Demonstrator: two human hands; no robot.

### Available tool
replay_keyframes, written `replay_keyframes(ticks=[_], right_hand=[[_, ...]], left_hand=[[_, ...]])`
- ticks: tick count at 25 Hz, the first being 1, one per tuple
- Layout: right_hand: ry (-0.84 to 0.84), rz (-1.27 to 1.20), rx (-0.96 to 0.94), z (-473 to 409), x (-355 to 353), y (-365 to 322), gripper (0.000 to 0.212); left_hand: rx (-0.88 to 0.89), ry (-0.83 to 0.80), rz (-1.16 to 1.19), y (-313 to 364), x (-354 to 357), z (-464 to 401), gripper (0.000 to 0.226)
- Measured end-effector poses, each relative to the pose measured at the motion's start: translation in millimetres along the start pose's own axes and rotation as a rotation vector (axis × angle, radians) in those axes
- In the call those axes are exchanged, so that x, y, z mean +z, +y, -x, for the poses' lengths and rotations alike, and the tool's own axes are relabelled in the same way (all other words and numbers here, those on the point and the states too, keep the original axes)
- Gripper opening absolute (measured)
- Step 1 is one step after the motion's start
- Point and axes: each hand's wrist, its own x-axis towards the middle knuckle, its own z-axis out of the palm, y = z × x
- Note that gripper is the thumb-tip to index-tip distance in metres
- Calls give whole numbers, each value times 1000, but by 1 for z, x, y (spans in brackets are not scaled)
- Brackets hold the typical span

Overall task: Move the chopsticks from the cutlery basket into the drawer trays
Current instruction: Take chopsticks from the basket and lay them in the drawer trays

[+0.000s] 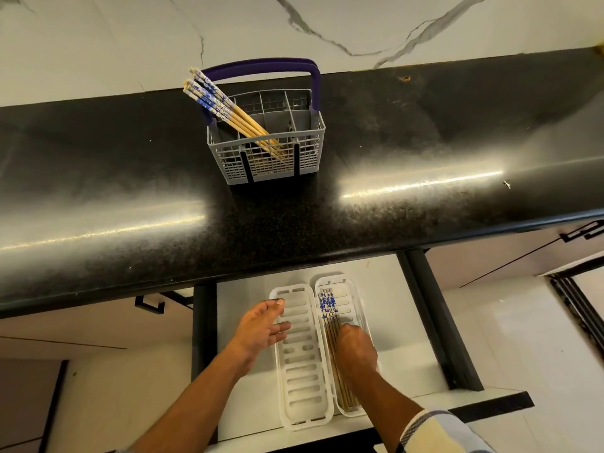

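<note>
A grey cutlery basket [307, 152] with a purple handle stands on the black counter. Several wooden chopsticks with blue-and-white tops [225, 109] lean out of it to the left. Below, an open white drawer holds two white slotted trays side by side. The left tray [302, 377] has nothing in it. The right tray [354, 295] holds several chopsticks [328, 307]. My right hand [356, 351] rests on those chopsticks, fingers curled down over them. My left hand [261, 328] hovers open at the left tray's upper left edge.
The black granite counter [425, 152] overhangs the back of the drawer [248, 387]. A marble wall rises behind it. Dark drawer rails [438, 322] run along the right side. Cabinet fronts with black handles lie to both sides.
</note>
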Motion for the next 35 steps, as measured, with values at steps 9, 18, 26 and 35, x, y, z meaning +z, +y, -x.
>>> replay_keyframes(ticks=[9, 18, 26, 35], right_hand=[[6, 33, -71, 3, -1, 3, 26], [-50, 19, -19, -5, -2, 1, 23], [-59, 39, -43, 0, -5, 3, 24], [16, 8, -265, 18, -89, -63, 23]], left_hand=[[-24, -37, -40, 2, 0, 9, 27], [-53, 25, -17, -7, -12, 20, 25], [-18, 19, -69, 6, -8, 26, 25], [288, -45, -94, 91, -14, 41, 24]])
